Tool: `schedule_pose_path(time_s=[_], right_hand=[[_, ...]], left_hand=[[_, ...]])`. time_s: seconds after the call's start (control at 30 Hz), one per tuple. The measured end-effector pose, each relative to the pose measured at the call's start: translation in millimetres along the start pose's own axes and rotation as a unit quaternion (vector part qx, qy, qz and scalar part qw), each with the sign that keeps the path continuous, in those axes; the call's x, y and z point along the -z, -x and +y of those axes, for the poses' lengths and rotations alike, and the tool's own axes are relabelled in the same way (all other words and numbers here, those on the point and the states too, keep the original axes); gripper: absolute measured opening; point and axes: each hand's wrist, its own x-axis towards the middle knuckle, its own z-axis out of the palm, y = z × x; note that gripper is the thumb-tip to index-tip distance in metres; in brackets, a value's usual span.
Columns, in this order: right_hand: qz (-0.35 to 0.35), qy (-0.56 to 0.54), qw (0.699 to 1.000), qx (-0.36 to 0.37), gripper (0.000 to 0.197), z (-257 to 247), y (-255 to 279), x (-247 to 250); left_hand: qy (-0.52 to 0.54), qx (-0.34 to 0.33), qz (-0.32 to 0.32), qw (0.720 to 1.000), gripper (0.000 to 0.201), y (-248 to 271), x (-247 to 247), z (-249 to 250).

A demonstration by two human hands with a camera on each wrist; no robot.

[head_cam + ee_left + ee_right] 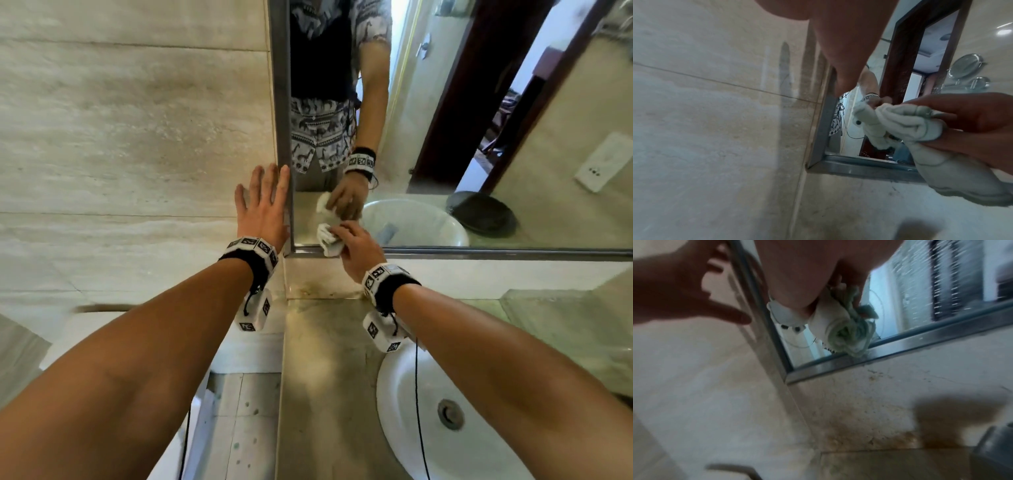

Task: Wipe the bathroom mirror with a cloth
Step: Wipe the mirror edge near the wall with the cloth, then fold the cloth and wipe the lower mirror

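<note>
The mirror [479, 102] has a metal frame [282, 102] and hangs on a stone-tiled wall. My right hand [356, 245] grips a bunched white cloth [329, 240] and holds it against the glass at the mirror's lower left corner. In the left wrist view the cloth [906, 125] is wadded in my right hand [972, 120], and the right wrist view has the cloth [840, 332] just above the bottom frame. My left hand [263, 202] lies flat with straight fingers on the wall, its fingertips [283, 173] beside the mirror's left frame.
A white basin [445, 428] sits in the counter [325, 394] at lower right. The stone wall [120, 137] fills the left. The glass reflects a dark dish [483, 212], a doorway and the person's patterned shirt.
</note>
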Motion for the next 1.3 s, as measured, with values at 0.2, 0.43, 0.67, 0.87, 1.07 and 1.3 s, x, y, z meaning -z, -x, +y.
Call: schedule_pose_path(time_s=[0.2, 0.43, 0.67, 0.87, 1.07, 1.3], right_hand=[[0.024, -0.191, 0.961, -0.198, 0.03, 22.5, 5.6, 74.6], [-0.105, -0.273, 0.941, -0.168, 0.036, 41.4, 18.7, 152.2], [-0.166, -0.329, 0.922, -0.121, 0.035, 58.6, 36.2, 218.0], [-0.234, -0.351, 0.902, -0.093, 0.047, 66.3, 53.7, 259.2], [-0.153, -0.38, 0.903, -0.125, 0.04, 83.1, 53.5, 277.7], [-0.101, -0.466, 0.868, -0.135, 0.032, 102.7, 58.1, 284.4]], left_hand=[[0.068, -0.005, -0.024, 0.997, 0.068, -1.2, 43.1, 49.6], [0.338, -0.057, -0.162, 0.925, 0.083, -5.0, 85.2, 135.1], [0.413, -0.015, -0.137, 0.9, 0.043, -0.7, 122.6, 202.7], [0.402, 0.058, -0.085, 0.91, 0.02, 6.0, 140.9, 235.7], [0.425, 0.146, -0.133, 0.884, 0.035, 16.2, 151.6, 257.7], [0.561, 0.101, -0.217, 0.792, 0.035, 23.1, 161.9, 268.3]])
